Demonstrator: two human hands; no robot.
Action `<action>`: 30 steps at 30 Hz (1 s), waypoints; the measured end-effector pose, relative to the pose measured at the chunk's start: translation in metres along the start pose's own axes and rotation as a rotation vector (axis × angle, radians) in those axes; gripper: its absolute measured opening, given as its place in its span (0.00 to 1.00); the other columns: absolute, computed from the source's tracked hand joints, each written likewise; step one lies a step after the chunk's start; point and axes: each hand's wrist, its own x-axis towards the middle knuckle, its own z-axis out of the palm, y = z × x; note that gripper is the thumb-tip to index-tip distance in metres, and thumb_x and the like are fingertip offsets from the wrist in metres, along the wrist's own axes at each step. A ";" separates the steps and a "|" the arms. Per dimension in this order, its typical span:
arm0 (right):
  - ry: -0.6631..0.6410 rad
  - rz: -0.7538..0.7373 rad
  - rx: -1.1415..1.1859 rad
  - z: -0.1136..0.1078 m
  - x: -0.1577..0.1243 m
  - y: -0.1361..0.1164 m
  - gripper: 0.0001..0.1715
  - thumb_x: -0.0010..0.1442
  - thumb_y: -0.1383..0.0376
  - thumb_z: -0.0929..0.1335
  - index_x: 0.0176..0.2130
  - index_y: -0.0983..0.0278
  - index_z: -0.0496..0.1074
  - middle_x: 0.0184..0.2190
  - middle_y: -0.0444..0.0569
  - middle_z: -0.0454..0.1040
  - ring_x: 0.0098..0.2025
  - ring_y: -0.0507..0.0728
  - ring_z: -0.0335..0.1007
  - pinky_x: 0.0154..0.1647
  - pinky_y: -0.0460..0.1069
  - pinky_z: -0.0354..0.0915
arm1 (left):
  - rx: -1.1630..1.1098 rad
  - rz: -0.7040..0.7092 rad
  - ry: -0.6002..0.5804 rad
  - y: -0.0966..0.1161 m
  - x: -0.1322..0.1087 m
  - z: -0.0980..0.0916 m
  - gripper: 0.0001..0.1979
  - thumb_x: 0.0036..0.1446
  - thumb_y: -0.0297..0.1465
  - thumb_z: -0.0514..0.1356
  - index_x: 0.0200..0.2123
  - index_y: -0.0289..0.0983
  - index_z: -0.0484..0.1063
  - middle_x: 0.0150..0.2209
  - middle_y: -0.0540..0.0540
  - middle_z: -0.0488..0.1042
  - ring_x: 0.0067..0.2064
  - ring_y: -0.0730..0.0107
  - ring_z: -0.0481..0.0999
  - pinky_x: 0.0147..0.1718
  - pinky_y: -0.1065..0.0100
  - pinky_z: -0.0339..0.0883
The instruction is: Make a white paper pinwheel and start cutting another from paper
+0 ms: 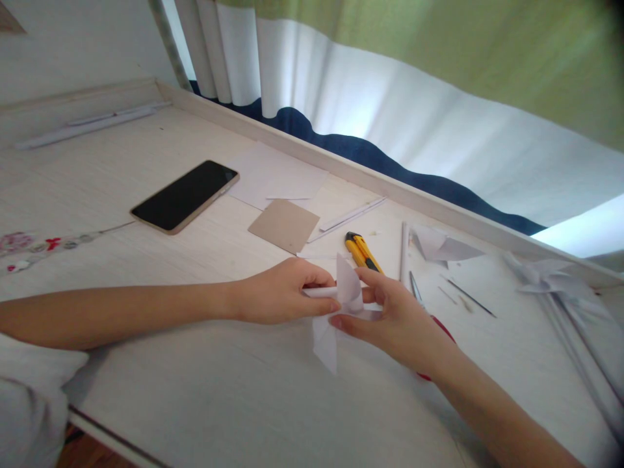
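Between my two hands is a white paper pinwheel (pixel 350 286), its folded blades pointing up and down. My left hand (pixel 280 290) is closed, thumb and fingers pinching the pinwheel and what looks like a short white paper tube (pixel 316 293) behind its middle. From the other side my right hand (pixel 390 312) grips the pinwheel's blades with thumb and fingers. Just beyond my hands lies a yellow and black utility knife (pixel 363 251). Scissors with red handles (pixel 442 328) are partly hidden under my right hand and wrist.
A phone (pixel 185 195) lies at the left near white paper (pixel 277 169) and a brown square card (pixel 285 225). Another folded pinwheel (pixel 441 246) and thin sticks (pixel 470 297) are at the right, with a pinwheel on a stick (pixel 550 279) farther over. A raised edge and curtain bound the table.
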 end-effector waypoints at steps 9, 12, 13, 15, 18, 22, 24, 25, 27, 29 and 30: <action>-0.041 0.129 0.130 -0.004 -0.005 -0.015 0.24 0.44 0.66 0.69 0.42 0.60 0.62 0.32 0.44 0.73 0.31 0.54 0.70 0.31 0.48 0.64 | 0.001 -0.007 0.008 0.000 0.000 0.000 0.10 0.53 0.34 0.53 0.31 0.34 0.69 0.28 0.52 0.68 0.31 0.74 0.65 0.27 0.76 0.55; -0.032 0.164 0.158 -0.002 -0.004 -0.013 0.26 0.43 0.65 0.70 0.43 0.60 0.60 0.33 0.44 0.74 0.30 0.54 0.70 0.29 0.47 0.63 | 0.000 0.000 0.012 -0.001 0.000 0.000 0.10 0.53 0.34 0.53 0.31 0.34 0.70 0.29 0.52 0.69 0.32 0.73 0.67 0.28 0.75 0.56; -0.025 0.170 0.164 -0.001 -0.003 -0.012 0.26 0.44 0.65 0.70 0.43 0.60 0.60 0.32 0.44 0.74 0.29 0.54 0.70 0.28 0.47 0.63 | 0.003 0.002 0.019 -0.001 0.000 0.001 0.10 0.53 0.34 0.53 0.31 0.34 0.69 0.29 0.51 0.70 0.32 0.73 0.67 0.28 0.75 0.56; -0.020 0.174 0.189 0.001 -0.002 -0.010 0.25 0.44 0.65 0.70 0.42 0.60 0.59 0.30 0.43 0.74 0.28 0.53 0.70 0.26 0.46 0.61 | 0.016 0.004 0.048 -0.001 0.000 0.001 0.10 0.52 0.35 0.53 0.32 0.34 0.69 0.28 0.51 0.70 0.31 0.73 0.67 0.27 0.75 0.56; -0.034 0.171 0.240 0.004 0.001 -0.006 0.25 0.43 0.65 0.70 0.41 0.61 0.58 0.30 0.43 0.74 0.28 0.53 0.70 0.25 0.46 0.62 | 0.033 0.016 0.085 -0.001 -0.001 0.002 0.11 0.51 0.34 0.54 0.35 0.35 0.68 0.28 0.51 0.70 0.29 0.73 0.66 0.27 0.74 0.57; -0.040 0.166 0.273 0.007 0.002 -0.003 0.26 0.43 0.64 0.71 0.41 0.61 0.58 0.31 0.45 0.74 0.29 0.54 0.70 0.27 0.47 0.64 | 0.052 0.031 0.082 0.000 -0.001 0.002 0.10 0.51 0.33 0.54 0.35 0.35 0.68 0.26 0.51 0.69 0.28 0.74 0.65 0.27 0.74 0.56; -0.066 0.161 0.297 0.007 0.003 -0.004 0.24 0.44 0.65 0.70 0.41 0.62 0.59 0.31 0.45 0.74 0.30 0.54 0.70 0.28 0.47 0.64 | 0.061 0.022 0.082 0.000 -0.001 0.002 0.09 0.51 0.33 0.54 0.33 0.34 0.68 0.24 0.53 0.67 0.27 0.75 0.63 0.26 0.75 0.54; -0.078 0.165 0.305 0.007 0.003 -0.004 0.24 0.45 0.65 0.69 0.42 0.62 0.59 0.31 0.44 0.74 0.29 0.53 0.70 0.28 0.47 0.64 | 0.061 0.016 0.081 0.000 0.000 0.002 0.08 0.51 0.33 0.54 0.32 0.34 0.67 0.23 0.53 0.65 0.26 0.75 0.63 0.26 0.75 0.54; -0.084 0.183 0.301 0.006 0.003 -0.005 0.23 0.45 0.65 0.69 0.42 0.62 0.60 0.30 0.44 0.74 0.28 0.53 0.70 0.27 0.46 0.64 | 0.050 0.012 0.077 -0.001 0.000 0.003 0.07 0.50 0.33 0.55 0.30 0.34 0.67 0.22 0.54 0.63 0.25 0.77 0.61 0.24 0.76 0.52; -0.083 0.189 0.289 0.006 0.003 -0.005 0.23 0.45 0.65 0.69 0.42 0.62 0.60 0.30 0.44 0.73 0.28 0.52 0.70 0.26 0.46 0.64 | 0.035 0.014 0.074 -0.001 0.000 0.003 0.07 0.50 0.32 0.55 0.28 0.34 0.65 0.21 0.55 0.61 0.24 0.78 0.59 0.23 0.76 0.51; -0.083 0.187 0.284 0.006 0.003 -0.005 0.23 0.45 0.65 0.69 0.42 0.63 0.61 0.30 0.45 0.73 0.28 0.53 0.70 0.26 0.46 0.64 | 0.030 0.015 0.072 -0.002 0.001 0.003 0.07 0.50 0.32 0.55 0.27 0.34 0.65 0.21 0.55 0.60 0.24 0.78 0.59 0.23 0.76 0.50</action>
